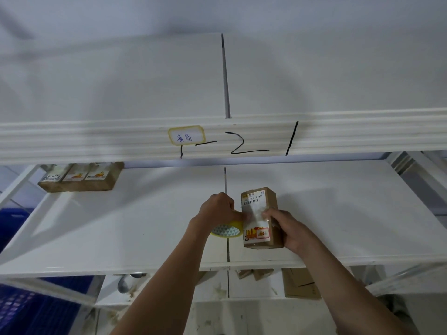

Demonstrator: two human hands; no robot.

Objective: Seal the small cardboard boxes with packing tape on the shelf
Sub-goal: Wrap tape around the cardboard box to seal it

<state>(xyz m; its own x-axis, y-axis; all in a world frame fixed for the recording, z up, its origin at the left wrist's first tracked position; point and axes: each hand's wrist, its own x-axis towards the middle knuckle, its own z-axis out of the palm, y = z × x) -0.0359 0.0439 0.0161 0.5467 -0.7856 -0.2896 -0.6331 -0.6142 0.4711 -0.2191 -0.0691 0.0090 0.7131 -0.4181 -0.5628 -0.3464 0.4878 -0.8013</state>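
Note:
A small brown cardboard box (266, 201) with printed labels lies on the white shelf (145, 226), just right of its centre seam. My right hand (289, 229) grips the box along its right side, thumb on top. My left hand (219, 209) is curled over a yellow tape roll (227, 231) immediately left of the box, and its fingers reach onto the box's top. A clear, glossy strip of tape crosses the top of the box between my two hands.
A row of three labelled small boxes (79, 178) stands at the shelf's back left. The upper shelf beam (121, 139) with a handwritten tag hangs above. More cardboard (300, 284) lies on the level below, and a blue crate (26, 308) sits at the lower left.

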